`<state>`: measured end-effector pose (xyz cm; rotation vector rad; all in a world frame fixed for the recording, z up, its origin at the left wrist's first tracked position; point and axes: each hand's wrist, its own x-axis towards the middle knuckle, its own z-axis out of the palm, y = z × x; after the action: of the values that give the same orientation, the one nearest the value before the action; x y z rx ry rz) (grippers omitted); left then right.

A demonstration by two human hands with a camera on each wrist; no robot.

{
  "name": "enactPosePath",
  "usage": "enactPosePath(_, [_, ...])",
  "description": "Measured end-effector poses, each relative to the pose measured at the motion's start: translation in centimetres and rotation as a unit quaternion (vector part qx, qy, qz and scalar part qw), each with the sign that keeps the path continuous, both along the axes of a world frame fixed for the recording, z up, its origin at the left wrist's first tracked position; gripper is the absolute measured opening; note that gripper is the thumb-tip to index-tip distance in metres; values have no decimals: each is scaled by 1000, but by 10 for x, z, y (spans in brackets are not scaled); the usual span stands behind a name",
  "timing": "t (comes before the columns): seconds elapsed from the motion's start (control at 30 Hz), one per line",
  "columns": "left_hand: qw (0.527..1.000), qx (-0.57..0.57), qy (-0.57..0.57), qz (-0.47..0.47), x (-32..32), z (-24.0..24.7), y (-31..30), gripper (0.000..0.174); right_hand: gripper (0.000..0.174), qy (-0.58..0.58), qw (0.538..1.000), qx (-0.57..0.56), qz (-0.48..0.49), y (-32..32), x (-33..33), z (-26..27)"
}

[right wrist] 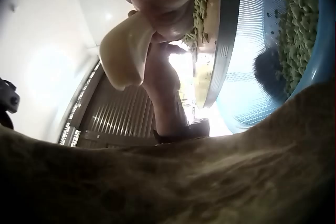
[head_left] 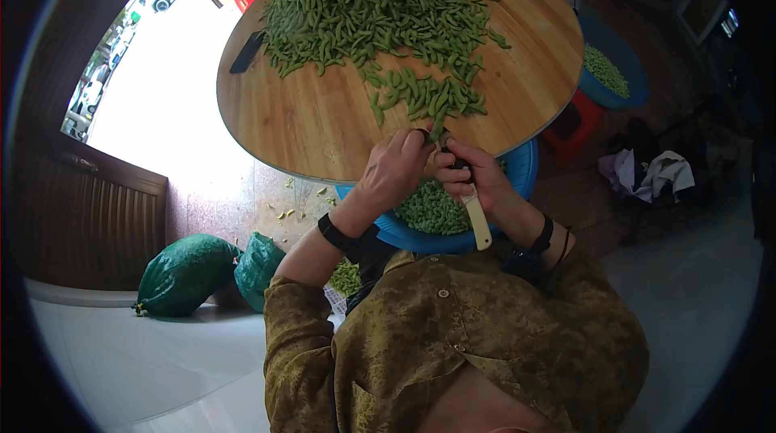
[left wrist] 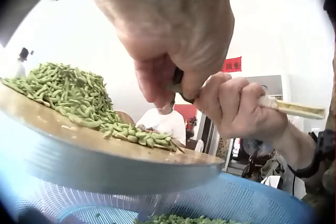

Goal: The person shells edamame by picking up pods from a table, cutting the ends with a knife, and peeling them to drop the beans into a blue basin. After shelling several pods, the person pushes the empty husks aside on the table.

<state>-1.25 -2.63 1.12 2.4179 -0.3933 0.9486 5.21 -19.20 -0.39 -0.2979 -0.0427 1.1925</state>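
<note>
Pod [head_left: 437, 129] pinched in left hand [head_left: 394, 166] could drop wide of the blue basket [head_left: 529, 178] at six o'clock if fingers slip; right hand [head_left: 485, 169] grips a cream-handled tool [head_left: 478, 224]

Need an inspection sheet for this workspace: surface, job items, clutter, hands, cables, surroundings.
Surface: round wooden table, bare along its near left side.
Job items: heap of green pods on the table; shelled beans in a blue basket below the near edge.
Clutter: dark flat object beside the heap, identity unclear; loose bits on the floor.
Hands: left hand pinches a pod; right hand grips a pale-handled tool, its working end hidden.
Cables: nothing seen.
Surroundings: green bag on the floor at left; second blue basin at right; person in white across the table.
</note>
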Motion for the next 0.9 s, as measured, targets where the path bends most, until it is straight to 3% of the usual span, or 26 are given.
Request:
enactPosePath(0.03, [1000,-1,1,-1,-1,-3,-1,15,15,-43,999,-14,-15,-1,-2,2])
enactPosePath(0.1, [990,-120,75,-7,-2,-5,-2,14,16,-66,997,-22,-24,-2,-2,0])
enactPosePath(0.2, [980,-154,122,-12,-6,0,-3,15,18,-88,995,-20,-33,-3,-4,0])
enactPosePath(0.33, [983,-158,96,-8,-3,2,-5,12,17,-73,997,12,-39,-2,-7,8])
enactPosePath(0.4, [914,-366,170,-39,-2,5,-9,13,17,-83,996,-3,-46,-1,-8,11])
enactPosePath(0.63, [856,-473,205,-38,2,-4,-6,19,17,-95,992,-35,-73,4,-11,8])
enactPosePath(0.7, [806,-545,217,-79,3,-4,-5,20,16,-113,990,-45,-72,3,-10,7])
enactPosePath(0.83, [837,-492,238,-24,-5,-3,-6,20,13,-195,972,-109,-67,0,-11,18])
enactPosePath(0.9, [919,-357,166,-18,-9,-7,-7,19,12,-235,959,-134,-82,2,-11,19])
